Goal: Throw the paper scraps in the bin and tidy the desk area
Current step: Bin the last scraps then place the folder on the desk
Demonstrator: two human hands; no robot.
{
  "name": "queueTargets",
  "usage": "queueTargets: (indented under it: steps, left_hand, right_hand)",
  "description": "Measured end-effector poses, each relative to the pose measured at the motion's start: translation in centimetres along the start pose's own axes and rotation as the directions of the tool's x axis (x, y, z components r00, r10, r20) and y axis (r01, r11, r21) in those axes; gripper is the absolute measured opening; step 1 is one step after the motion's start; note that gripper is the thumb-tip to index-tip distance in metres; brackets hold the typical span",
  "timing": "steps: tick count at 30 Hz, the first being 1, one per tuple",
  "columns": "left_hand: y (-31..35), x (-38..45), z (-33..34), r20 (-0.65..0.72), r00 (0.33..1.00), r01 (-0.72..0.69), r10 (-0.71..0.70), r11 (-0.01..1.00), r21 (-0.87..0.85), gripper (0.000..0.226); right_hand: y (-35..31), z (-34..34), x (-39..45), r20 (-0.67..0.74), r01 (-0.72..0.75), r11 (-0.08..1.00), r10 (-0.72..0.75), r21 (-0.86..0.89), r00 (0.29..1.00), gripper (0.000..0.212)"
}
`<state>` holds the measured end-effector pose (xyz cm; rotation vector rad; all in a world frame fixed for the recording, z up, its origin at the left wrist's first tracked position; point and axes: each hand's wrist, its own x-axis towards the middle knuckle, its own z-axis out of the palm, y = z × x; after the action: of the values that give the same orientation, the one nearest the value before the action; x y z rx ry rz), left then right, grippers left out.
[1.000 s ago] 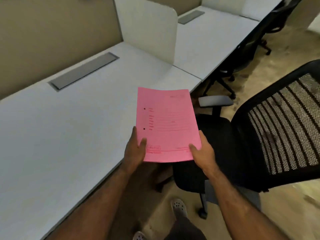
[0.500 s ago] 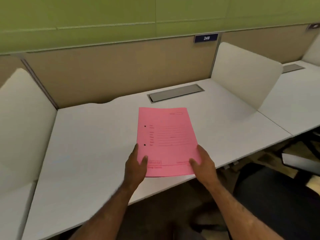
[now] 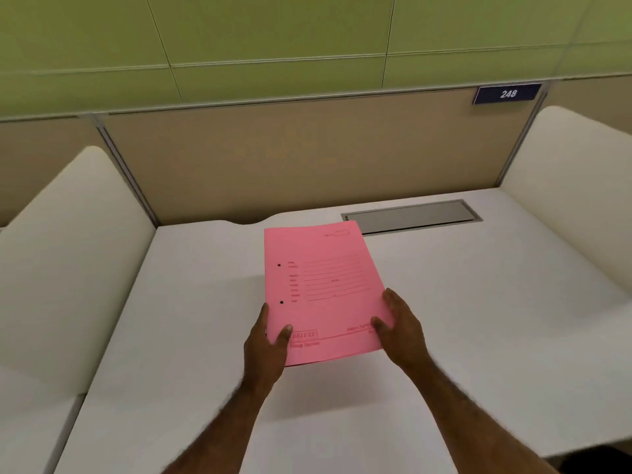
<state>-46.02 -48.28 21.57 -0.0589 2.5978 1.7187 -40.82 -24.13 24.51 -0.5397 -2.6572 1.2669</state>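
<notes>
Forearms reach up from the bottom of the view over a white desk [image 3: 461,336], and both hands grip the near end of a pink file folder [image 3: 321,289]. The left hand [image 3: 266,347] takes the folder's near left corner, thumb pressed flat on the cover just beside the printed box that reads DELUXE, the other fingers tucked under or along the left edge. The right hand [image 3: 400,330] takes the near right corner the same way, thumb on top of the cover, fingers curled along and beneath the right edge. Whether the folder lies flat on the desk or is held just above it cannot be told; a soft shadow shows on the desk to its left. The folder sits in the middle of the desk, long side running away from the person, with two small punched holes near its left edge and ruled lines of print across the cover. Just beyond its far right corner a grey cable tray lid [image 3: 410,216] is set flush in the desk. White curved dividers [image 3: 68,254] stand on either side. Behind the desk runs a tan partition panel [image 3: 307,159], with a blue number plate [image 3: 508,94] reading 248 at its upper right, and a green wall [image 3: 273,39] above.
</notes>
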Motion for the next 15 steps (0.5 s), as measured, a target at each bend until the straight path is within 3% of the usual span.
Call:
queueTargets:
  steps: [15]
  left_hand:
    - [-3.6, 19.9, 8.3, -0.059, 0.978, 0.209, -0.202, 0.962, 0.177, 0.062]
  right_hand:
    - [3.8, 6.7, 22.4, 0.2, -0.108, 0.994, 0.1, 0.026, 0.975, 0.062]
